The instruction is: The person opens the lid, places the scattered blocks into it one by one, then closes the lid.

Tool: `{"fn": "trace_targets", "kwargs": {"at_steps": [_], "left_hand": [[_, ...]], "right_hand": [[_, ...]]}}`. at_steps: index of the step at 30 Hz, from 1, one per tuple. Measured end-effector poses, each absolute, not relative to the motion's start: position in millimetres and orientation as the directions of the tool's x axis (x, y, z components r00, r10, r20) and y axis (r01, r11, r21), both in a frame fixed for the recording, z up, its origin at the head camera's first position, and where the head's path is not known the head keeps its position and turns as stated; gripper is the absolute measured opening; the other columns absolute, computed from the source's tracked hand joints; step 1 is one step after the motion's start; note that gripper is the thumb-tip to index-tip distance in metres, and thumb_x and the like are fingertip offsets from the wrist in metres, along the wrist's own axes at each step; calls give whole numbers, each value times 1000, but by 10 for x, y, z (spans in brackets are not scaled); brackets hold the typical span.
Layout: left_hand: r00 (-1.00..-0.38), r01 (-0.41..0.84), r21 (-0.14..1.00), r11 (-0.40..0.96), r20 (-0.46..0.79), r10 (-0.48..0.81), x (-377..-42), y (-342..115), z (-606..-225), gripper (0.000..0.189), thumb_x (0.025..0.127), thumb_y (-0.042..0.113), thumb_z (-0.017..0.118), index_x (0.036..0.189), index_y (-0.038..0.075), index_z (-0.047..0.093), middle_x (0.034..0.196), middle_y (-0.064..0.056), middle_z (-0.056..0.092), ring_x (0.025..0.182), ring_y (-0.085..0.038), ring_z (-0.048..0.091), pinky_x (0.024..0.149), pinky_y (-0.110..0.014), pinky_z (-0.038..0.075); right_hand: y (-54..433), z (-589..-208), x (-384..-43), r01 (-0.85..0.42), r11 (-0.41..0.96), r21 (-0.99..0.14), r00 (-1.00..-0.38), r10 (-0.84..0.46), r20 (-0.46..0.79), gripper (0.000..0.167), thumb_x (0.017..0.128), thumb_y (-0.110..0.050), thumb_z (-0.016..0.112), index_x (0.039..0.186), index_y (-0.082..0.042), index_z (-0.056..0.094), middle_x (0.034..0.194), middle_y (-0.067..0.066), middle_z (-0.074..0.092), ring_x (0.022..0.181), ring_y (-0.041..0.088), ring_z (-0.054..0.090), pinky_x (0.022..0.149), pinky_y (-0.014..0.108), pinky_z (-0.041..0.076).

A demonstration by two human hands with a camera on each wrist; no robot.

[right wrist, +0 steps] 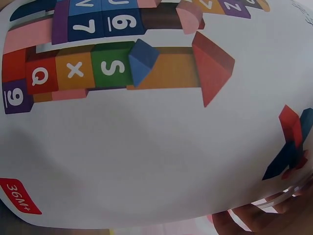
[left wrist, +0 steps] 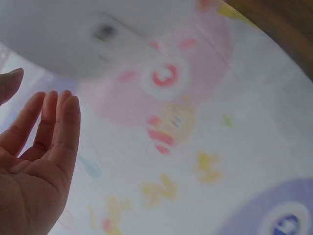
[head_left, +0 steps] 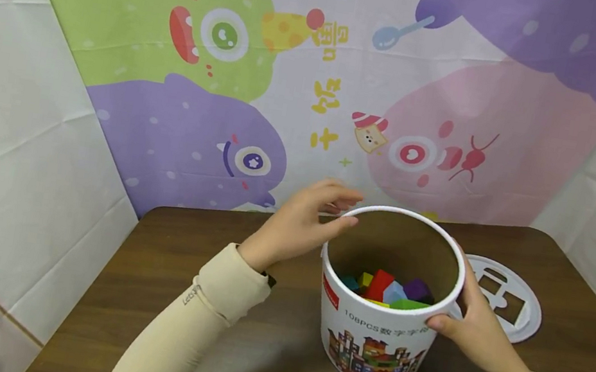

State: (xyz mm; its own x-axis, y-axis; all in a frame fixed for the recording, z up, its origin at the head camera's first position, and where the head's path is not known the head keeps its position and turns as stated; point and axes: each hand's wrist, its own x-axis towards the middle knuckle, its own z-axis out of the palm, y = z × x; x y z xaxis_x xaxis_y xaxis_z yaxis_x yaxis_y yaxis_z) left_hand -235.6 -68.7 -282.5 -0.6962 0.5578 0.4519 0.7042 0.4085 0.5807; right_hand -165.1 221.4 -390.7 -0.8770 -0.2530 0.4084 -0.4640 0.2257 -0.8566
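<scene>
A white bucket (head_left: 332, 321) stands upright on the table, printed with colourful toy buildings and the text "108PCS". Inside it lie several coloured building blocks, among them a red block (head_left: 378, 284) and a purple block (head_left: 419, 290). My right hand (head_left: 476, 334) grips the bucket's right side at the rim, thumb in front and the other fingers behind; in the right wrist view its fingers (right wrist: 274, 223) show at the lower right edge of the printed wall. Beside the left rim is my left hand (head_left: 298, 219), holding nothing; the left wrist view shows its fingers (left wrist: 63, 127) extended and thumb apart.
A white lid (head_left: 532, 314) with shaped cut-outs lies on the brown table (head_left: 175, 258) behind the right hand, partly hidden by it. A cloth (head_left: 278, 163) printed with cartoon monsters hangs along the table's far edge. White panels (head_left: 24, 103) flank both sides.
</scene>
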Motion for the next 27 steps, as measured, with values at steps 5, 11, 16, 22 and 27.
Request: {"fn": "trace_targets", "kwargs": {"at_steps": [5, 11, 16, 22, 27], "left_hand": [[-783, 619, 590, 518, 415, 463, -2403, -1135, -3073, 37, 93, 17, 68, 129, 10, 63, 123, -5, 63, 113, -21, 61, 99, -36, 51], [-894, 444, 582, 681, 239, 378, -2502, -1701, -3452, 47, 93, 25, 68, 136, 9, 56, 131, -10, 59, 122, -29, 56, 105, -47, 45], [-945, 316, 509, 801, 97, 312, -2567, -1985, -3795, 51, 91, 24, 69, 135, 2, 56, 134, -17, 58, 124, -35, 55, 103, -51, 44], [-973, 203, 460, 864, -1, 230, -2632, -2101, -4175, 50, 85, 21, 74, 127, -3, 60, 121, -19, 64, 108, -31, 61, 93, -48, 50], [-977, 177, 476, 861, -19, 212, -2664, -2132, -4353, 41, 82, 15, 77, 117, -3, 65, 105, -14, 68, 91, -24, 63, 80, -42, 53]], "right_hand": [[2208, -3901, -1657, -468, 213, -858, -874, -257, 412, 101, 81, -42, 78, 157, -30, 13, 156, 15, 27, 129, 10, 42, 97, 11, 39], [2201, -3894, -1653, -455, 204, -867, -880, -252, 403, 99, 82, -44, 77, 157, -31, 15, 156, 13, 28, 131, 11, 40, 99, 9, 35], [2219, -3909, -1663, -459, 198, -866, -878, -252, 408, 100, 82, -43, 77, 157, -30, 14, 156, 14, 27, 130, 10, 40, 98, 10, 36], [2225, -3919, -1661, -458, 215, -862, -879, -249, 405, 98, 82, -43, 77, 157, -30, 14, 157, 13, 27, 129, 7, 40, 97, 10, 38], [2206, -3908, -1653, -461, 217, -861, -878, -251, 407, 100, 81, -45, 77, 157, -31, 14, 157, 13, 27, 129, 6, 40, 98, 9, 37]]}}
